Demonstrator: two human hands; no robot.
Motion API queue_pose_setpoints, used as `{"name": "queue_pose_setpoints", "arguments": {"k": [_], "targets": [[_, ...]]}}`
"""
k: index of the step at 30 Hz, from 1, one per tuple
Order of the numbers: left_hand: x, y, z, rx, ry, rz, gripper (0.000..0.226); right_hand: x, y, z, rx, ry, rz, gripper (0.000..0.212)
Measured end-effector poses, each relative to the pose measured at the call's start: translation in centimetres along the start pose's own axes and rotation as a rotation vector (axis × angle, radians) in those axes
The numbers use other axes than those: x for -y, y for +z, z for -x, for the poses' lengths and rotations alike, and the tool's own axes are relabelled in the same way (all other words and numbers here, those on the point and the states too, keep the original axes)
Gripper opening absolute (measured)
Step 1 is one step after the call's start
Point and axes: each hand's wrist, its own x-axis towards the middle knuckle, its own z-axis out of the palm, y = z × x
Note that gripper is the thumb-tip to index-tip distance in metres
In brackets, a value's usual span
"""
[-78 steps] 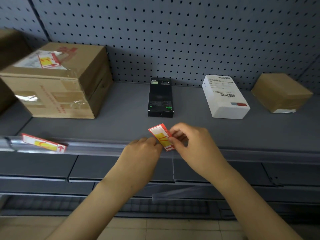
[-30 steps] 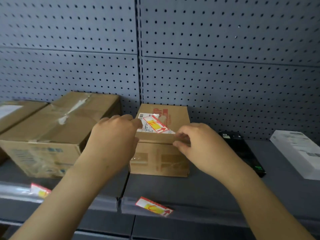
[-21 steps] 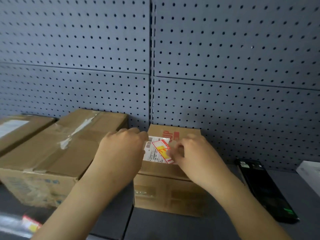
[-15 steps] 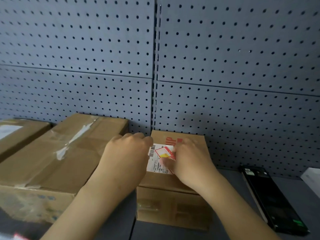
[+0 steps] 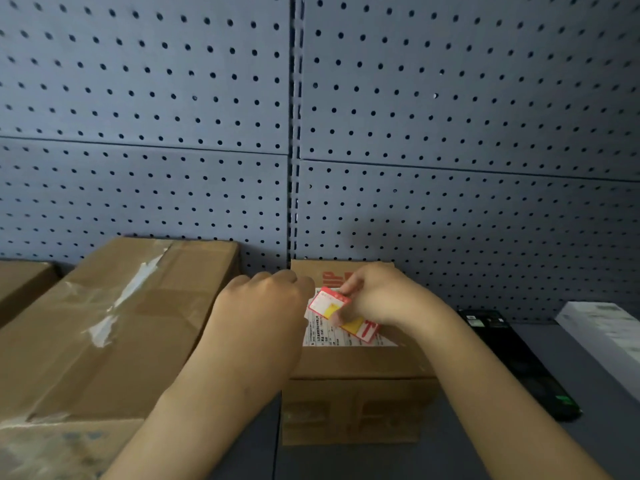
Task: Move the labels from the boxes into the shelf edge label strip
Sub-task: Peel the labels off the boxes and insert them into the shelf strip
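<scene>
— where's the label?
— my right hand point(image 5: 381, 299) pinches the red-and-yellow label point(image 5: 341, 315) over the small cardboard box point(image 5: 356, 375), long axis ten-to-four.
— left hand point(image 5: 263, 306)?
— curled at the box's nine o'clock edge; grip unclear.

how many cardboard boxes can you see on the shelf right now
3. A small box sits in the middle under both hands, a large taped box stands to its left, and another box's corner shows at the far left edge. More may lie outside the view.
</scene>
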Motion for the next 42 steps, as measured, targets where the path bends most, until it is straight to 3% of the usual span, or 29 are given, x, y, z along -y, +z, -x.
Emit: {"name": "queue_pose_setpoints", "arguments": {"k": [6,17,20,24,27,36,42], "targets": [[0.1,-0.6,1.3,0.010,0.059,-0.036,0.039,-1.2,1.8,1.9,-0.243,-0.131,0.075,0.020],[-6.1,1.0,1.3,-0.066,0.229,0.046,0.033,-6.9,-1.0,9.8,-0.483,-0.199,0.141,0.015],[-10.3,0.9,1.1,-0.108,0.334,0.067,0.013,-10.7,-2.4,12.4,-0.503,-0.111,0.161,0.016],[-16.4,1.6,1.0,-0.095,0.422,0.143,0.031,-16.0,-3.8,15.4,-0.511,0.012,0.239,0.022],[-21.9,2.0,1.1,-0.073,0.486,0.112,0.032,-20.7,-5.4,18.1,-0.489,0.085,0.237,0.022],[-36.5,3.3,2.9,0.078,0.450,0.198,0.025,-33.4,-9.2,24.2,-0.443,0.125,0.215,0.019],[-42.0,6.8,2.5,0.147,0.465,0.259,0.023,-39.2,-10.7,24.6,-0.411,0.145,0.197,0.015]]}}
